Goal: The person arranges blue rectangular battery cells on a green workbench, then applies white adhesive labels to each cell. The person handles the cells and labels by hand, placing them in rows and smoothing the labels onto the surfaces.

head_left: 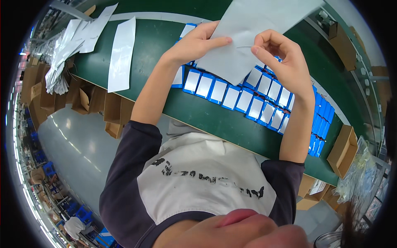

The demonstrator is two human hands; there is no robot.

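A large pale grey-white sheet (264, 20) is held up over the table. My left hand (195, 43) is closed on its left edge, with the thumb lying on the face. My right hand (285, 62) is in front of the sheet, thumb and forefinger pinched at the end of a thin pale strip (244, 46). Whether the strip is still joined to the sheet I cannot tell. Beneath and beyond the sheet lie rows of blue battery packs (230, 97) with white faces and thin dark and red wires; the sheet and hands hide part of them.
The green table (198, 111) carries a single white sheet (122, 56) and a pile of white sheets (68, 49) at the left. An open cardboard box (343, 151) stands at the right end, near clear plastic bags (359, 173). More cardboard boxes (89, 97) are below the left edge.
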